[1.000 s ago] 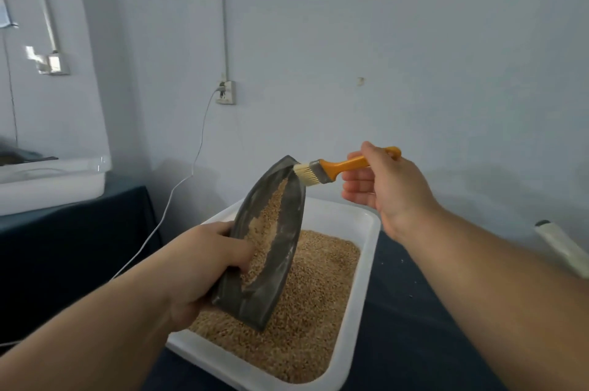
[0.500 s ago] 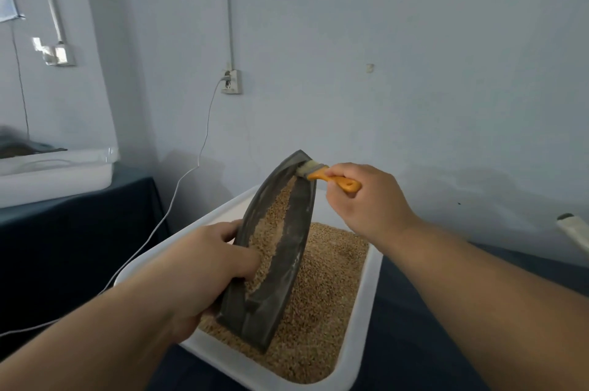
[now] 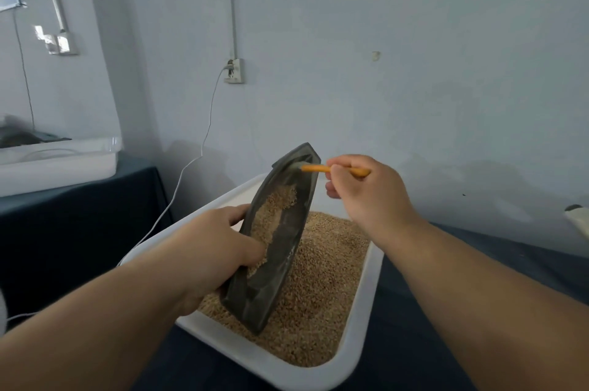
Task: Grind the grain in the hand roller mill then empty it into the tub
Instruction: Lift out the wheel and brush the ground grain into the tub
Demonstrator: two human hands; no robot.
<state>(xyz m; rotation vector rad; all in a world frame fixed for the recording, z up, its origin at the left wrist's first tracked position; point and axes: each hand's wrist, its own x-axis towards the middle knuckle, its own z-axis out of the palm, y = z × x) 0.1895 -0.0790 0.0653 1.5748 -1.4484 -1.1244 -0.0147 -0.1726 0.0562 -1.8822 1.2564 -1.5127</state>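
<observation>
The mill trough (image 3: 288, 241) is a long, dark grey vessel shaped like a small boat, pointed at both ends, and its inner face is dusty. It is held steeply tilted above the white tub (image 3: 363, 311), with the upper tip toward the wall and the lower tip just over the grain (image 3: 322, 288) that fills the tub. Whether this tip touches the heap, I cannot tell. A strip of the same pale brown grain clings inside the trough along its left half, while the right half shows bare grey.

The left hand (image 3: 216, 247) grips the trough by its left edge, about the middle of its length. The thumb lies inside on the grain and the fingers are curled around the outer wall. The right hand (image 3: 366, 193) is raised beside the upper tip and pinches the orange handle of a small brush (image 3: 314, 168) between the thumb and the curled fingers. The end of the handle sticks out on the far side of the hand. The bristles are inside the trough, at its upper end.

The tub stands on a dark cloth (image 3: 414, 343). At the left a second white tub (image 3: 57, 164) sits on another dark table, and a white cable (image 3: 191, 164) runs up to a wall socket (image 3: 234, 71).
</observation>
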